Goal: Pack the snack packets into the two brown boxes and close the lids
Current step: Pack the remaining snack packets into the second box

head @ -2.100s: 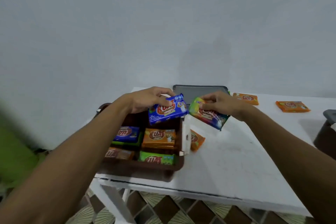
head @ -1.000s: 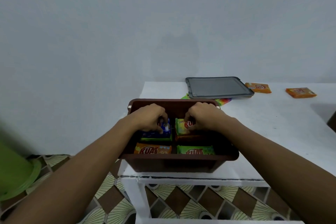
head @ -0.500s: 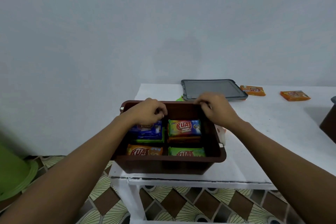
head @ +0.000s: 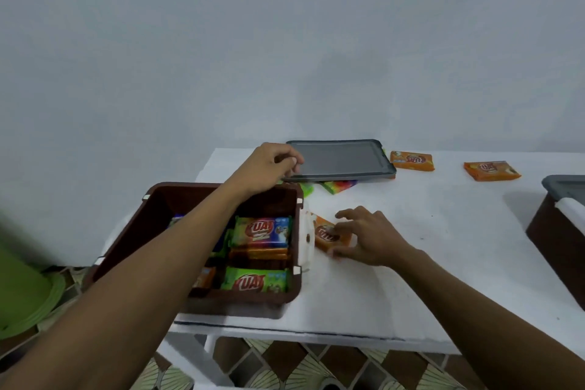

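Head view: two brown boxes (head: 152, 228) (head: 557, 231), three loose orange packets (head: 411, 161) (head: 491, 170) (head: 326, 235); left hand (head: 269, 168) pinches the gray lid (head: 342, 157), right hand (head: 373, 237) lays straight fingers (head: 348, 214) on one.

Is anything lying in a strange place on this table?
Yes. The grey lid lies on top of loose packets: a rainbow packet and a green packet stick out from under its near edge.

box (head: 152, 225) brown | lid (head: 338, 157) grey | packet (head: 329, 236) orange | table (head: 411, 279) white
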Demonstrator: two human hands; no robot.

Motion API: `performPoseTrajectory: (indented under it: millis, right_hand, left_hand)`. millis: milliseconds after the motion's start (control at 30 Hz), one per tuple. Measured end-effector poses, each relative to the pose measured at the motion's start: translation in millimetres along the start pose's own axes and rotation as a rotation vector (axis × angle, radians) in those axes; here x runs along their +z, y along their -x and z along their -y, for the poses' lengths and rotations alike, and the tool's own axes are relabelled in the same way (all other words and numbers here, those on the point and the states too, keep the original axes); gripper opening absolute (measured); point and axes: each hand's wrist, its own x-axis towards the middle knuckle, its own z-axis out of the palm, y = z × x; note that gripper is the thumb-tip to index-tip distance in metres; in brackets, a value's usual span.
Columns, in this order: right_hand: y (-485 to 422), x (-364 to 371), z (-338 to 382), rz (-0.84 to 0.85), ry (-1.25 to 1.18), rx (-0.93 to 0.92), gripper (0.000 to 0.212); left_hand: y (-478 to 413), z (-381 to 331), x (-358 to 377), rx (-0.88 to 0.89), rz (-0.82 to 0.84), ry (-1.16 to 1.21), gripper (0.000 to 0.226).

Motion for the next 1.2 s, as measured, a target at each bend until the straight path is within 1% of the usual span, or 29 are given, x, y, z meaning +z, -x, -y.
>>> performPoseTrajectory:
  millis: [33,67,100,133,167,200,233,267,333,367,467,567,633,733,800,867,933,1033,1133,1200]
  right_hand:
    - [0,-1,-10,-0.007,0.019,-0.002,0.067]
    - [-2,-3,-19,-0.012,0.035,-0.005,0.069]
    - [-4,-5,-27,-0.004,0.044,0.008,0.063]
    - [-7,-7,-34,0.014,0.026,0.032,0.052]
    - [-10,-7,-40,0.035,-0.027,0.065,0.044]
    - [-15,-6,-46,0.047,-0.102,0.100,0.042]
    - [-19,-6,-50,0.053,-0.182,0.128,0.045]
    - [-25,-8,-54,0.071,-0.250,0.148,0.053]
    - [-38,-13,-58,0.140,-0.317,0.173,0.076]
    - [-45,-14,-61,0.170,-0.314,0.177,0.084]
    - [-67,-15,-66,0.213,-0.261,0.168,0.093]
    - [-85,-17,-67,0.311,-0.267,0.162,0.098]
    - [-94,-22,-66,0.340,-0.277,0.132,0.092]
    - [-104,-29,-67,0.328,-0.363,0.091,0.065]
    - [-106,-32,-66,0.363,-0.438,0.093,0.052]
    - [-108,-35,-65,0.389,-0.518,0.117,0.041]
    - [-109,-39,-64,0.404,-0.590,0.143,0.031]
    - [-109,-45,-64,0.411,-0.669,0.176,0.021]
    - [-107,-50,-62,0.407,-0.718,0.217,0.022]
    - [-106,-54,-60,0.396,-0.745,0.242,0.027]
  left_hand:
    - [-8,-3,6,-0.012,-0.013,0.000,0.022]
    - [-15,-4,10,-0.023,-0.030,-0.004,0.021]
    - [-22,-4,13,-0.039,-0.051,-0.017,0.021]
    - [-28,-1,15,-0.065,-0.068,-0.038,0.020]
    - [-34,2,16,-0.101,-0.080,-0.065,0.018]
    - [-39,7,15,-0.140,-0.083,-0.092,0.016]
    - [-43,13,14,-0.178,-0.078,-0.119,0.014]
    - [-47,19,13,-0.211,-0.065,-0.147,0.013]
    - [-56,31,10,-0.267,-0.034,-0.208,0.011]
    - [-61,37,8,-0.292,-0.020,-0.236,0.012]
    - [-80,57,2,-0.394,0.066,-0.260,0.019]
    - [-100,76,-4,-0.499,0.167,-0.227,0.033]
    - [-110,85,-5,-0.577,0.225,-0.226,0.043]
    - [-120,98,-5,-0.709,0.377,-0.273,0.065]
    - [-124,104,1,-0.750,0.448,-0.299,0.077]
    - [-127,106,7,-0.746,0.468,-0.333,0.073]
    - [-130,110,11,-0.745,0.469,-0.350,0.059]
    - [-131,115,6,-0.827,0.443,-0.207,0.050]
    - [-128,115,-2,-0.914,0.420,-0.029,0.037]
    - [-124,112,-7,-0.923,0.386,0.067,0.036]
